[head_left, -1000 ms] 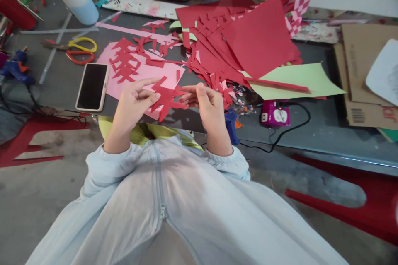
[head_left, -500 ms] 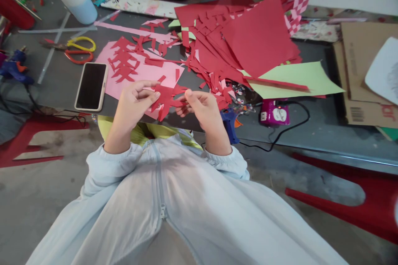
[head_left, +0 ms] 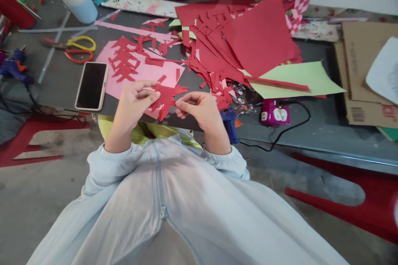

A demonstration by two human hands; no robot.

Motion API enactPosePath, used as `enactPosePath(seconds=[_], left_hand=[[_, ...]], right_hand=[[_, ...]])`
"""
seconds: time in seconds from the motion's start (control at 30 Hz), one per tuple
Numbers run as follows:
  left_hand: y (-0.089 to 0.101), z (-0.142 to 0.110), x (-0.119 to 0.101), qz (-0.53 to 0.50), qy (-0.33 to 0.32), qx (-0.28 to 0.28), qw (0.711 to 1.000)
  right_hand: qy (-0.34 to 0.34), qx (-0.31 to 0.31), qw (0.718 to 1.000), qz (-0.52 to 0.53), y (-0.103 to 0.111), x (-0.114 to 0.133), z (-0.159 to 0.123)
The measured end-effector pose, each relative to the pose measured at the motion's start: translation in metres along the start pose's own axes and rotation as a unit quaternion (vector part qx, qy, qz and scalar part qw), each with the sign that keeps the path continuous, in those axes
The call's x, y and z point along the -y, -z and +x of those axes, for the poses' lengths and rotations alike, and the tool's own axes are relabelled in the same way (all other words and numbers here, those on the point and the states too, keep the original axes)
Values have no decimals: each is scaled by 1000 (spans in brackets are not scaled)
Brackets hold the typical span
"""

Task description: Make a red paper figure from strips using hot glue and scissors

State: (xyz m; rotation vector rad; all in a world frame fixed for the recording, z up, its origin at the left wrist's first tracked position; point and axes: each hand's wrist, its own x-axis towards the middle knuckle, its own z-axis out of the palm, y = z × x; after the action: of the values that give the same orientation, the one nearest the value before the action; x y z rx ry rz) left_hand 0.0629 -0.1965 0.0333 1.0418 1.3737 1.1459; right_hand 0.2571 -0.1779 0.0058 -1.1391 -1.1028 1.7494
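Note:
Between my two hands is a red paper cutout (head_left: 166,96) with slits and pointed strips, held above the table's near edge. My left hand (head_left: 135,98) pinches its left side between thumb and fingers. My right hand (head_left: 197,107) is closed at its right edge, thumb and fingertips pinching one strip. Beyond my left hand, a red folded-paper figure (head_left: 124,59) with pointed ends lies on a pink paper sheet (head_left: 155,72). Several small red folded pieces (head_left: 141,45) are scattered just behind it.
A phone (head_left: 91,87) and scissors (head_left: 79,49) lie to the left. Red paper sheets (head_left: 255,33) are heaped at the back beside green paper (head_left: 298,76). Near my right wrist are a blue glue gun (head_left: 229,124) and a purple box (head_left: 275,112) with a black cord. Cardboard (head_left: 370,62) lies far right.
My right hand's fingers have closed in slightly on the right-hand strip of the red cutout, and the hand has tilted downward. My left hand stays in place.

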Motion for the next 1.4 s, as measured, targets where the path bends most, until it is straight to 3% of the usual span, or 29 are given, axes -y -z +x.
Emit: enactPosePath(seconds=[0.13, 0.37, 0.77, 0.93, 1.13, 1.4], left_hand=[[-1, 0, 0, -7, 4, -1, 1000], [-9, 0, 4, 2, -30, -26, 999], [-11, 0, 2, 22, -40, -34, 998], [-9, -1, -1, 12, 6, -21, 1000], [0, -3, -1, -2, 95, 76, 993], [-1, -4, -3, -8, 96, 66, 993]], right_hand=[[-11, 4, 1000, 7, -2, 2, 0], [-33, 76, 996, 24, -12, -5, -1], [-30, 61, 997, 35, -16, -7, 2], [-25, 55, 998, 28, -14, -7, 2], [-29, 40, 998, 24, -10, -7, 4], [-36, 40, 998, 30, -11, -7, 4]])
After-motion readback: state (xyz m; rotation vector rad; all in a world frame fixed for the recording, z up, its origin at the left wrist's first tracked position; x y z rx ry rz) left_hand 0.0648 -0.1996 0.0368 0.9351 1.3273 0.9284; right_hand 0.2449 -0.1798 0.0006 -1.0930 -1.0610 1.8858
